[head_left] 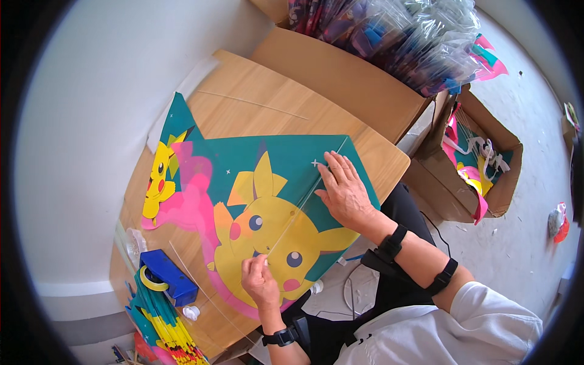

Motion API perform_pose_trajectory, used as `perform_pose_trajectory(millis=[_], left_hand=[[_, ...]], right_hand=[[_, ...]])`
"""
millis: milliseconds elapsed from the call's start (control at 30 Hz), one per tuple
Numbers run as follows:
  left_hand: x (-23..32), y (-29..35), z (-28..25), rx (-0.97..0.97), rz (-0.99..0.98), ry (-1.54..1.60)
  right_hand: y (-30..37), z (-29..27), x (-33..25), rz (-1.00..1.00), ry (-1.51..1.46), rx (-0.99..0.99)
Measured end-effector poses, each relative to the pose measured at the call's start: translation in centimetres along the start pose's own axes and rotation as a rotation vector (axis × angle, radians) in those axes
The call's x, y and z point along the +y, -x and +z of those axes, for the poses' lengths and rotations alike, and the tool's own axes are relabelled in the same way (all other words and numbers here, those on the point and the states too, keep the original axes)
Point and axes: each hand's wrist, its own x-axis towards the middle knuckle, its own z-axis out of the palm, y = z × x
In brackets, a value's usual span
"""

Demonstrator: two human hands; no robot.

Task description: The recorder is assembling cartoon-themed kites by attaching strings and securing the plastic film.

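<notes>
A green, pink and yellow kite sheet (277,219) printed with a yellow cartoon creature lies spread over the wooden table. A thin pale rod (281,238) runs slantwise across it, from the far right corner toward the near middle. My right hand (347,193) lies on the green part beside the rod, its fingers stretched out. Closer to me, my left hand (260,283) is closed in a pinch at the rod's near end. The fingertips partly hide what they grip there.
A blue tape dispenser (173,277) with yellowish tape stands at the table's left, near a bundle of folded kites (161,313). Another thin rod (252,104) lies on the table's far part. Beyond are bagged kites (395,42) on a carton and an open cardboard box (453,161).
</notes>
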Motion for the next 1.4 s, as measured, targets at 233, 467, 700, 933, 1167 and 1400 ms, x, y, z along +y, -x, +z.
perform_pose_trajectory(millis=[233,467,700,933,1167,1400], left_hand=[[0.1,-0.5,-0.1,-0.009,0.002,-0.009],[-0.2,-0.8,0.1,-0.044,0.021,-0.032],[-0.5,-1.3,0.4,-0.046,0.039,-0.026],[2.2,-3.5,2.6,-0.114,-0.019,0.064],[4.4,-6.4,6.4,-0.025,0.123,-0.01],[4.6,-6.1,7.4,0.012,0.103,-0.013]], right_hand=[[0.2,0.8,0.7,0.022,0.038,-0.017],[0.0,0.5,0.6,0.035,0.06,-0.051],[0.0,0.6,0.4,0.032,0.083,-0.061],[0.0,0.8,0.6,0.028,0.113,-0.071],[-0.2,0.7,0.3,0.019,0.13,-0.086],[-0.1,0.5,0.4,0.01,0.128,-0.093]])
